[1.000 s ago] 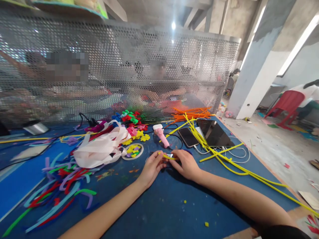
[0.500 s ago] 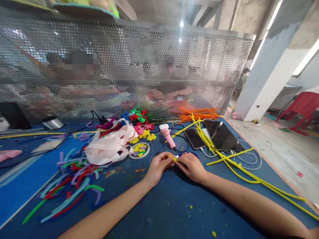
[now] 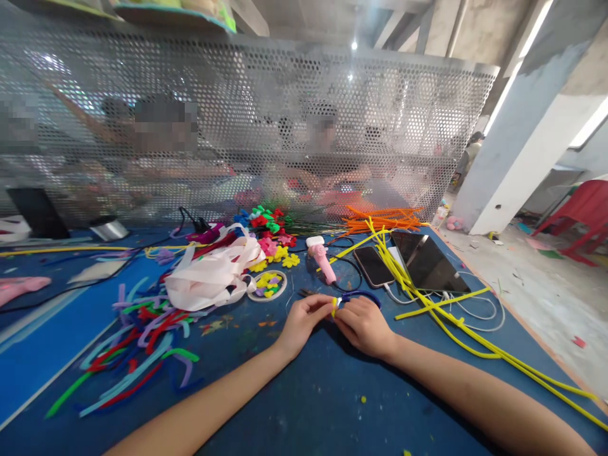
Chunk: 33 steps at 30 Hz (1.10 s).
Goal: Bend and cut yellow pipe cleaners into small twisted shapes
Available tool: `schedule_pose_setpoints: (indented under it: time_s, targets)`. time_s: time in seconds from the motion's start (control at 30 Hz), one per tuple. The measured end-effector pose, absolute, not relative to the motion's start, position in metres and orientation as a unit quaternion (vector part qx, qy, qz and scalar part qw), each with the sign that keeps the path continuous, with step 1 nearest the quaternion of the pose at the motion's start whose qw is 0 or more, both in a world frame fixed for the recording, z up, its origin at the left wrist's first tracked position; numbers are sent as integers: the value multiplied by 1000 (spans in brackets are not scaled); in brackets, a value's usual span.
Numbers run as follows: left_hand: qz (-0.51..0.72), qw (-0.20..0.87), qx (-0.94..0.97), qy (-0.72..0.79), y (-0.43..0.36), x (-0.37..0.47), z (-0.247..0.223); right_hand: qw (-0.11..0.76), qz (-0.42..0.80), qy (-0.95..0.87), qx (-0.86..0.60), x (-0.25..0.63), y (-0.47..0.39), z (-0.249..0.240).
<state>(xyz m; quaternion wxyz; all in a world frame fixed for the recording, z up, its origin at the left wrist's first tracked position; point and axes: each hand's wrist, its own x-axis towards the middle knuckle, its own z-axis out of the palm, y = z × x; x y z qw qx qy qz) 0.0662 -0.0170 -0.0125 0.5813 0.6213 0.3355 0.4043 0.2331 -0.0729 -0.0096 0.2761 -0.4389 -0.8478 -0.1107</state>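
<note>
A short piece of yellow pipe cleaner (image 3: 334, 306) is pinched between my two hands near the table's middle. My left hand (image 3: 306, 316) grips it with thumb and fingertips from the left. My right hand (image 3: 363, 324) is closed at its other side, the fingers curled over and partly hiding it. Just behind my hands lies a blue-handled cutting tool (image 3: 375, 299), its dark tip showing beyond my left fingers. A pink hand-held tool (image 3: 324, 263) with a white top rests further back. Yellow pipe-cleaner flowers (image 3: 287, 258) lie to its left.
Long yellow pipe cleaners (image 3: 446, 315) cross a phone (image 3: 374, 266) and a tablet (image 3: 430, 263) on the right. White ribbon (image 3: 213, 272), a tape roll (image 3: 284, 288) and cut coloured stems (image 3: 142, 354) lie left. Behind stands a perforated metal screen (image 3: 256, 126), with people beyond it.
The yellow piece has turned more upright between my fingers. My hands stay close together in nearly the same place, and the view has shifted slightly left.
</note>
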Motion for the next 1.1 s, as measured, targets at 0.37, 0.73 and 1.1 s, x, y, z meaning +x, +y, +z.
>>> schedule_pose_setpoints:
  time_s: [0.37,0.73,1.1]
  targets:
    - [345,443,761,325,-22,66,-4,350,-4,-780,-519,240,-70,-11]
    - [309,482,765,296,-19,63,-7,425,61,-731,-530,240,-66,-15]
    - [325,477,763,290,-19,64,-5,459,158,-698,-527,240,-62,-18]
